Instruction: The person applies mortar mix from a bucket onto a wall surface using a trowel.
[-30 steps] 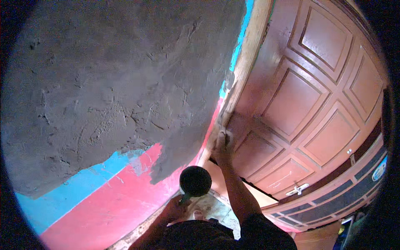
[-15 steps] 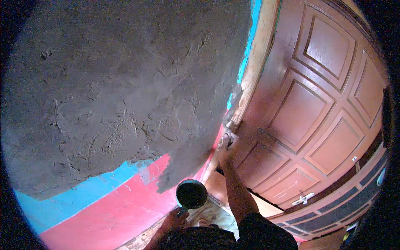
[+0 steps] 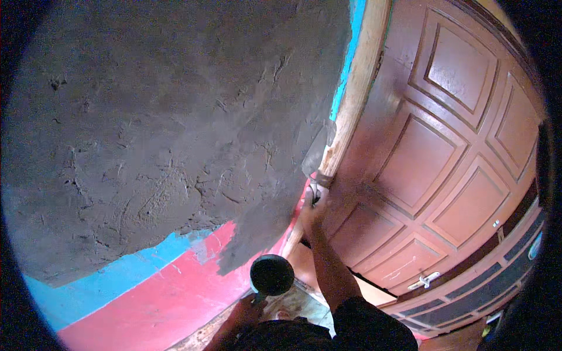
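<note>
My left hand point(image 3: 249, 309) is closed round the handle of a dark, round, pan-like scoop point(image 3: 272, 275), held low in front of the wall; its inside is too dark to make out. My right hand point(image 3: 311, 209) grips a trowel point(image 3: 316, 153) beside the wooden door frame. The trowel's grey blade lies along the right edge of the wet grey plaster point(image 3: 175, 117), close to the frame. That plaster spreads over most of the wall, rough and ridged in places, with a darker patch reaching down onto the pink paint.
Below the plaster, bands of blue paint point(image 3: 117, 278) and pink paint point(image 3: 152, 298) show. A bare wooden door frame point(image 3: 351, 117) borders the wall. To the right stands a brown panelled door point(image 3: 421, 158) with a metal handle point(image 3: 424, 281). Light floor tiles point(image 3: 298, 305) lie below.
The trowel has turned so its blade now shows against the plaster edge, and my right hand has shifted slightly left. My left hand and the scoop have barely moved.
</note>
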{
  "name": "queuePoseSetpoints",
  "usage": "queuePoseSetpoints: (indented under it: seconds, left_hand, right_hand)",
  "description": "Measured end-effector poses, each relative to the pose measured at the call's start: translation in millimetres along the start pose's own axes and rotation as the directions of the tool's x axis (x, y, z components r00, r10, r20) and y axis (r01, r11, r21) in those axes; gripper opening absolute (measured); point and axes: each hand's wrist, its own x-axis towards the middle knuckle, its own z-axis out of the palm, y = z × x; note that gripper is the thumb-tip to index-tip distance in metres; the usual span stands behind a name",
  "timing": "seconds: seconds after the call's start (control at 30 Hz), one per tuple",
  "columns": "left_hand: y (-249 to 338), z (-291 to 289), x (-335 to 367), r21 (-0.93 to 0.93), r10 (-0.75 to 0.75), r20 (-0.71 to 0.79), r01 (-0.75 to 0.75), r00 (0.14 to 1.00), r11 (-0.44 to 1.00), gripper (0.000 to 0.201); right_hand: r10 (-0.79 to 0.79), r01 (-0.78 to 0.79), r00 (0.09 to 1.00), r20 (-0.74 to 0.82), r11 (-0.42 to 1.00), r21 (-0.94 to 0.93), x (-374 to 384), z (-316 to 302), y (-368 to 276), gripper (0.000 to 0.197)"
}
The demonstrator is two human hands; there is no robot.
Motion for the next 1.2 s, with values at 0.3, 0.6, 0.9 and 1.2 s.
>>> queuePoseSetpoints:
  seconds: [0.3,0.6,0.9,1.2]
  left_hand:
    - [-21.1,3.9,11.6,-0.259,-0.111,0.099,0.134,0.989,0.956,0.041]
    - [-34.1,3.3,25.3,0.049,0.240,0.044,-0.242,0.970,0.969,0.042]
    - [9.9,-12.6,26.3,-0.070,0.167,0.028,-0.165,0.986,0.984,0.037]
    - [29.2,-1.7,34.5,0.038,0.264,0.033,-0.265,0.964,0.963,0.040]
  right_hand:
    - [-0.030,0.022,0.995,0.097,0.996,0.085,-7.4,-9.3,33.7,0.042]
    - [0.181,-0.238,0.950,0.254,0.947,0.216,-35.3,-53.1,-15.5,0.030]
    - [0.098,0.157,0.577,0.811,0.961,-0.227,-115.3,-194.1,-72.0,0.025]
    - [0.651,-0.067,0.242,0.720,0.751,-0.657,-69.3,-223.2,-143.0,0.037]
